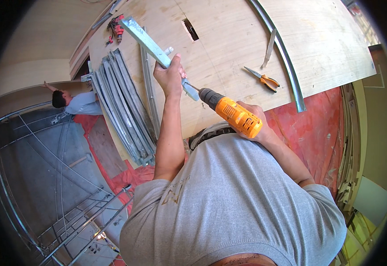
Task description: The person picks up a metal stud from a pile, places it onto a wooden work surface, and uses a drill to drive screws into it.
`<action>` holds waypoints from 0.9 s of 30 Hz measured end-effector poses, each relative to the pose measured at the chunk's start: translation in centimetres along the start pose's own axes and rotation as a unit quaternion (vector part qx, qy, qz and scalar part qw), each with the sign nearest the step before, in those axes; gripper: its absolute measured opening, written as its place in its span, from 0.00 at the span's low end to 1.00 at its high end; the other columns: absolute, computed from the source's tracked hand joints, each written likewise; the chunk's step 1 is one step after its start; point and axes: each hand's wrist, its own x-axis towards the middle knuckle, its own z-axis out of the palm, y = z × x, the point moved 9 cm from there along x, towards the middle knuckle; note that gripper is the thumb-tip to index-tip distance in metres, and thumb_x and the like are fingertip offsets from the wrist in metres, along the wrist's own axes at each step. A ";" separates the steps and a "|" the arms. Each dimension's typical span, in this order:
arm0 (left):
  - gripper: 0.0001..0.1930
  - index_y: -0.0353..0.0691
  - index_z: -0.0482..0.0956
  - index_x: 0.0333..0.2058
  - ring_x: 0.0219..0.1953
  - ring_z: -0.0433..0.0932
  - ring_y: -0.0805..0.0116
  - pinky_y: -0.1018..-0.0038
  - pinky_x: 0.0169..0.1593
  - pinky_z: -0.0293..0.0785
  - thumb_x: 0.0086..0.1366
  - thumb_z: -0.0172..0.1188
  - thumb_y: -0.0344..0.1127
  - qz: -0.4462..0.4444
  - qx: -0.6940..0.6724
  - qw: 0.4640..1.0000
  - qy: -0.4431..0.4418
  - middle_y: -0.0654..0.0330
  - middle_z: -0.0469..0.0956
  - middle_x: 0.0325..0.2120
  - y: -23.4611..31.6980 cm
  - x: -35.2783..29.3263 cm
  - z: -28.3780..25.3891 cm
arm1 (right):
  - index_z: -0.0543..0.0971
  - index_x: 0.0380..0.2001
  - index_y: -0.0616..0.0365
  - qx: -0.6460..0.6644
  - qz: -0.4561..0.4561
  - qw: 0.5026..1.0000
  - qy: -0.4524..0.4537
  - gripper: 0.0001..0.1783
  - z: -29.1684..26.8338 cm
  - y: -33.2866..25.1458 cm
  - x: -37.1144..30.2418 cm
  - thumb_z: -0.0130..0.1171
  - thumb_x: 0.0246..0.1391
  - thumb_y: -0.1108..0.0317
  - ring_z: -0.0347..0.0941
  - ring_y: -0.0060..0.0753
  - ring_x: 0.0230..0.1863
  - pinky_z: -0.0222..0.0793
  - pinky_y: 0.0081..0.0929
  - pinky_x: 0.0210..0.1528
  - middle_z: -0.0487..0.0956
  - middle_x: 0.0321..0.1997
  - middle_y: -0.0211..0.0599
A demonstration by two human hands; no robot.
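My left hand [170,79] is wrapped around a pale metal bar [145,41], which slants from the upper left down to its near end beside the drill bit. An orange cordless drill [237,116] with a black chuck is gripped in my right hand [256,114]; its grip is partly hidden behind the drill body. The bit points left at the bar's near end and appears to touch it, though the exact contact is too small to tell. A short light cylindrical piece [169,50] shows beside the bar, just beyond my left hand.
The plywood surface [229,48] bears orange-handled pliers [266,81], a curved metal channel [286,57], a flat strip [269,48], a red drill [118,30] and stacked metal channels [120,104]. A rectangular hole [190,30] pierces it. Another person [81,103] and scaffolding [60,164] are at left.
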 end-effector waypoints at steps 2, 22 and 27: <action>0.18 0.32 0.77 0.54 0.12 0.64 0.78 0.73 0.18 0.66 0.69 0.69 0.25 -0.006 -0.001 1.000 0.002 0.69 0.68 0.16 -0.4 -0.3 0.1 | 0.81 0.42 0.56 -0.005 0.005 1.000 0.006 0.16 -0.3 -0.3 0.2 0.75 0.52 0.66 0.86 0.52 0.35 0.83 0.40 0.40 0.85 0.34 0.43; 0.15 0.42 0.72 0.48 0.20 0.73 0.74 0.65 0.28 0.86 0.82 0.59 0.48 -0.006 0.017 1.000 -0.002 0.67 0.71 0.25 -3.9 2.5 -4.1 | 0.84 0.44 0.57 -0.042 -0.044 0.998 -0.027 0.17 0.3 0.3 0.4 0.75 0.52 0.64 0.86 0.52 0.38 0.83 0.40 0.42 0.87 0.37 0.43; 0.14 0.44 0.72 0.48 0.18 0.69 0.77 0.72 0.21 0.74 0.82 0.59 0.48 -0.012 0.033 0.999 0.039 0.69 0.67 0.23 -3.3 2.4 -4.8 | 0.85 0.49 0.54 -0.073 -0.067 0.994 -0.052 0.25 0.1 -0.4 1.1 0.75 0.50 0.55 0.86 0.53 0.35 0.82 0.44 0.39 0.87 0.36 0.45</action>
